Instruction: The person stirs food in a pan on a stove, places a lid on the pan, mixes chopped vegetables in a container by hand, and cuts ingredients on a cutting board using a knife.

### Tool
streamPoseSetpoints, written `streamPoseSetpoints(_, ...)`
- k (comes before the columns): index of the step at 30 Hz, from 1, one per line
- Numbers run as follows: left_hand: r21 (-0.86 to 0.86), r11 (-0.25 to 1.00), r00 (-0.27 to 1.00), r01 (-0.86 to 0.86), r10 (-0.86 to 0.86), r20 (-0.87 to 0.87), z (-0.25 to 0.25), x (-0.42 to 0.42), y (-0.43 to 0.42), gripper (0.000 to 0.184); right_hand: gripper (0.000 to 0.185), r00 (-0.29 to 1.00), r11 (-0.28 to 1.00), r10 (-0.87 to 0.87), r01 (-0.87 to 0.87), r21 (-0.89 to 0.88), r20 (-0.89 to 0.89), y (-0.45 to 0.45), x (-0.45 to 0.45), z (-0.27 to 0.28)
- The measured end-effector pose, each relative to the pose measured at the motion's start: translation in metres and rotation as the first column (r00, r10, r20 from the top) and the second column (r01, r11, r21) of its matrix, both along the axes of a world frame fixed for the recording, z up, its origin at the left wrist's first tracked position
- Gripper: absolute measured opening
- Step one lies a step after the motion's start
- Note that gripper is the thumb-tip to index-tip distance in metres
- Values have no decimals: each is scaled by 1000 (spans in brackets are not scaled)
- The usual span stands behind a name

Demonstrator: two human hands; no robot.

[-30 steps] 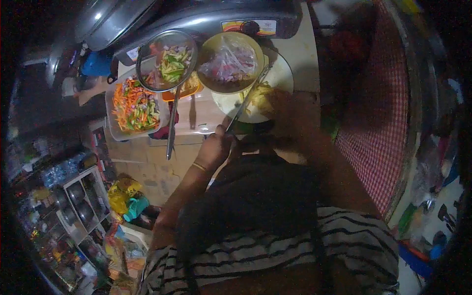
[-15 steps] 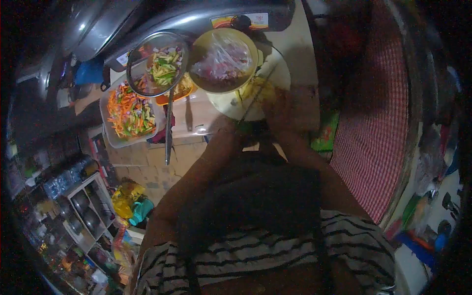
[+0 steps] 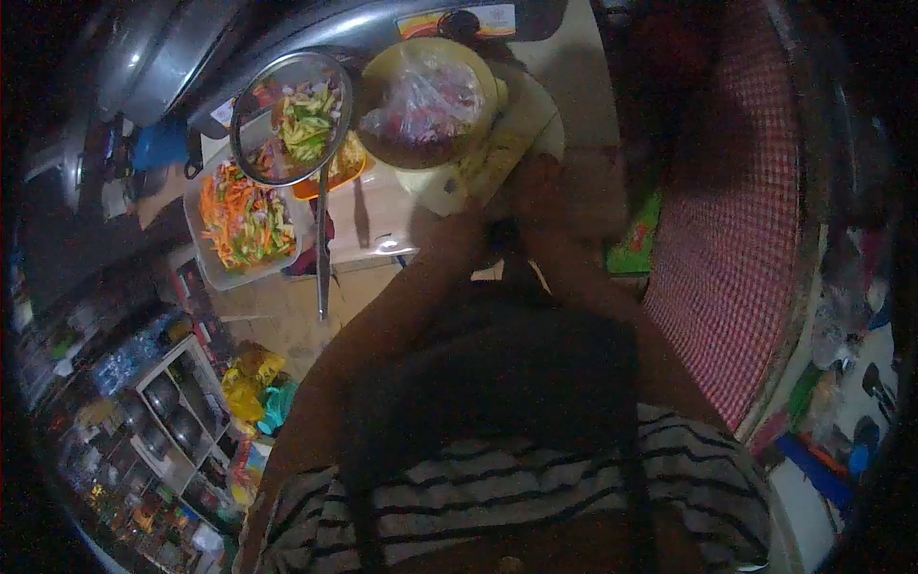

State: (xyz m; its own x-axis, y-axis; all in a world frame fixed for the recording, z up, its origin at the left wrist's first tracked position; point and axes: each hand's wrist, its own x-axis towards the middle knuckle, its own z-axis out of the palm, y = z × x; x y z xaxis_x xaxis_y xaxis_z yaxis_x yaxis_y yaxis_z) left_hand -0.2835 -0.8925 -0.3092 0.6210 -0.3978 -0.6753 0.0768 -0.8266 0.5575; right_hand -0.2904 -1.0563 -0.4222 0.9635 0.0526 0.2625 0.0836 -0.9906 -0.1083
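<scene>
Both my hands are at the near edge of a round pale board (image 3: pixel 541 103) and lie in deep shadow. My left hand (image 3: pixel 464 234) is at the board's lower left. My right hand (image 3: pixel 537 187) rests over its right side, close to some pale yellow food pieces (image 3: pixel 475 172). Fingers on both hands are too dark to make out, and so is anything in their grip. A small dark shape (image 3: pixel 502 231) shows between the hands; its kind is unclear. Just beyond the board stands a yellowish bowl (image 3: pixel 376 143) with a clear plastic bag (image 3: pixel 435 96) in it.
To the left, a round strainer-like pan (image 3: pixel 344 120) with cut vegetables sits over an orange container (image 3: pixel 356 172). A clear tub (image 3: pixel 201 239) of shredded carrot and green strips stands nearer. A black glossy appliance (image 3: pixel 335 48) spans the back. Red checked cloth (image 3: pixel 727 239) hangs at right.
A long thin blade visible across the board earlier is now hard to make out. My hands have shifted slightly, and the whole view has tilted and darkened a little.
</scene>
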Motion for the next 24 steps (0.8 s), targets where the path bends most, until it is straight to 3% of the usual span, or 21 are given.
streamPoseSetpoints(5, 5, 1000, 958, -14, 12, 286, 3, 3, 13, 61, 35, 972, 974, -93, 134, 185, -214, 2, -3, 0)
streamPoseSetpoints(8, 59, 994, 933, 92, -107, 344, 4, -4, 24, 45, 39, 942, 942, -134, 217, 255, -307, 4, -3, -7)
streamPoseSetpoints(9, 30, 995, 927, 99, -104, 361, -17, -12, 42, 39, 40, 932, 938, -120, 219, 268, -342, 5, -2, -4)
streamPoseSetpoints(12, -107, 988, 951, -114, 140, 277, 6, -22, 67, 28, 48, 876, 958, 45, 98, 269, -480, 14, 5, 50)
streamPoseSetpoints(13, -126, 976, 942, -177, 205, 266, 19, -26, 71, 27, 50, 780, 987, 161, -130, 96, -604, 10, 12, 90)
streamPoseSetpoints(15, -136, 958, 915, -253, 283, 289, 39, -37, 79, 26, 54, 777, 974, 176, -226, -6, -604, 5, 9, 80)
streamPoseSetpoints(16, -130, 955, 899, -266, 294, 323, 44, -44, 82, 26, 54, 877, 995, 100, -82, 59, -470, 2, -3, 27)
streamPoseSetpoints(19, 1, 956, 894, -295, 276, 353, 44, -63, 95, 25, 54, 944, 989, 140, -146, 2, -299, -15, -5, 9)
streamPoseSetpoints(24, -110, 925, 836, -363, 376, 400, 47, -85, 108, 30, 54, 928, 978, 194, -157, 139, -319, -29, 6, 11)
